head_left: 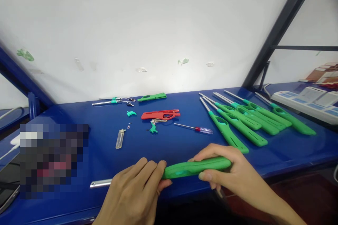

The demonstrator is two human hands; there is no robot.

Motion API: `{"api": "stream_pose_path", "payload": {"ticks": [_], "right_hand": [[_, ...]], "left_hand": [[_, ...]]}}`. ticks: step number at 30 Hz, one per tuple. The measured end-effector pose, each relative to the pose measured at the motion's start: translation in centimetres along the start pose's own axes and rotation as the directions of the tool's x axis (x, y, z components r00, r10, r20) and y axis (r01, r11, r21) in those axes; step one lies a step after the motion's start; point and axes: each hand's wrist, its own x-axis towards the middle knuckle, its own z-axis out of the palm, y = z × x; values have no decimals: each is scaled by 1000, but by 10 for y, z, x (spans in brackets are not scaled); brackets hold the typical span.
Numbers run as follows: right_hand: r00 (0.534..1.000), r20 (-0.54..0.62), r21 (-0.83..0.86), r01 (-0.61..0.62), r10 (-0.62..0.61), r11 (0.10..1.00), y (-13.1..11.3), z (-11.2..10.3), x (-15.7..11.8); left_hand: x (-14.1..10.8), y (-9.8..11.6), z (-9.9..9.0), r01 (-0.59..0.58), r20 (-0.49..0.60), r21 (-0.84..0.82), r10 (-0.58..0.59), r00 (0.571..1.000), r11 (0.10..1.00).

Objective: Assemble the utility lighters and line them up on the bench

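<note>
Both hands (137,190) (224,168) grasping green lighter (182,169), handle between them, metal tube beyond left.

A blue table (92,154) carries green lighters (229,132), a screwdriver (203,130), red casings (158,115) and small parts (153,128).

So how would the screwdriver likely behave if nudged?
The screwdriver is probably stiff, given its straight metal shaft. It may roll in an arc, as the handle is thicker than the shaft, and could slide, since the blue table looks glossy.
</note>
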Motion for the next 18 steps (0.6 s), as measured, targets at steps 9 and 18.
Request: {"api": "stream_pose_path", "payload": {"ticks": [9, 18], "right_hand": [[994, -14, 14, 113, -113, 994, -2, -4, 5], [994, -104, -108, -40, 28, 993, 0, 7, 12]], "left_hand": [[-4, -8, -4, 139, 91, -62, -133, 987, 988], [-5, -2, 6, 165, 131, 20, -166, 977, 986]]}}
